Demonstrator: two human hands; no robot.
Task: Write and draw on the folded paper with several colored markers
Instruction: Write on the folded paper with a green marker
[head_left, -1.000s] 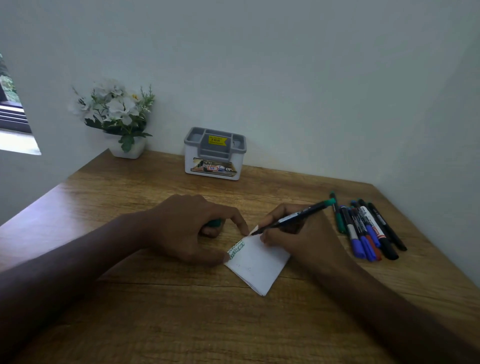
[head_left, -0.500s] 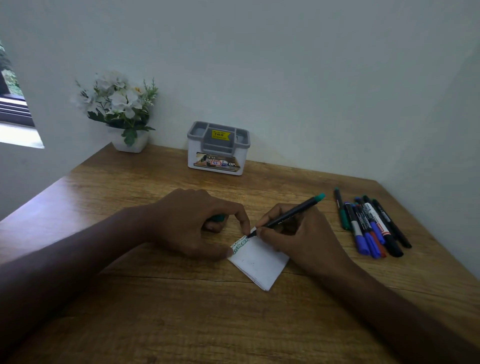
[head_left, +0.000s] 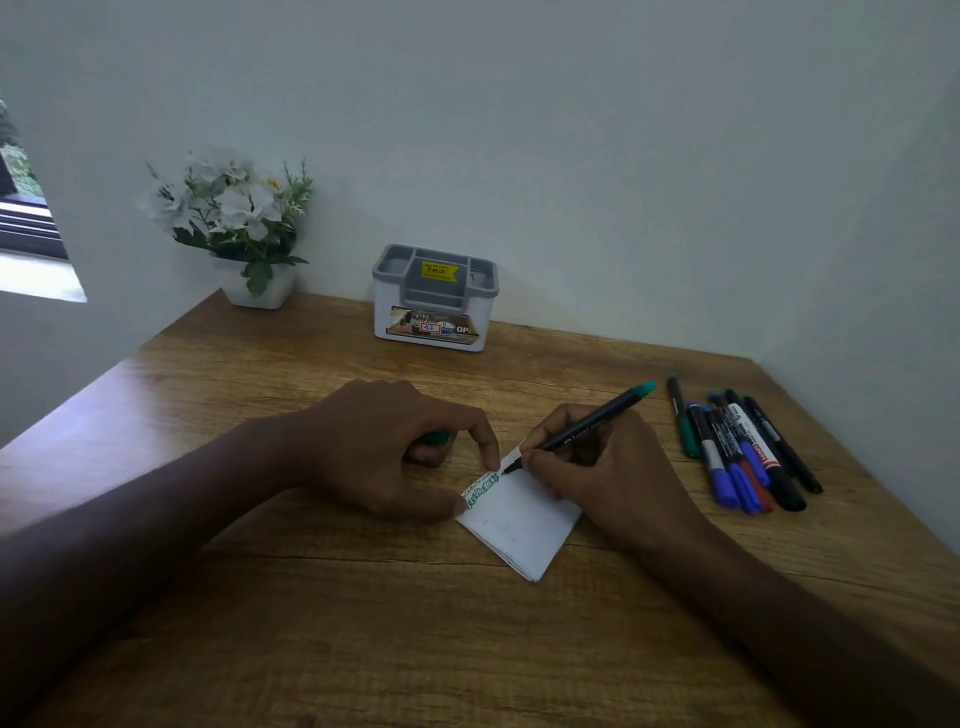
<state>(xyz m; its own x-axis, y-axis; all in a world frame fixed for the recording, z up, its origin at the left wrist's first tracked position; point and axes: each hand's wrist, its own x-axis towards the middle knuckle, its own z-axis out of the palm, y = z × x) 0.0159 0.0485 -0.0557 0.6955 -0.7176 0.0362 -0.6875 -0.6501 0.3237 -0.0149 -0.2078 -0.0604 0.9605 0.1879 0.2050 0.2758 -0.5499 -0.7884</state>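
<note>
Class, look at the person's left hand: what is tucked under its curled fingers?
A small green piece, probably a marker cap, peeks out under the left hand. Most of it is covered, so its full shape cannot be seen.

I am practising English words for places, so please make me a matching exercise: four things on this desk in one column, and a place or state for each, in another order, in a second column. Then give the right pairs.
1. green marker
2. folded paper
3. flower pot
4. organizer box

A. back left corner of the desk
B. gripped in the right hand
C. by the wall, at the middle
D. held down by the left hand

Pairs: 1-B, 2-D, 3-A, 4-C
</note>
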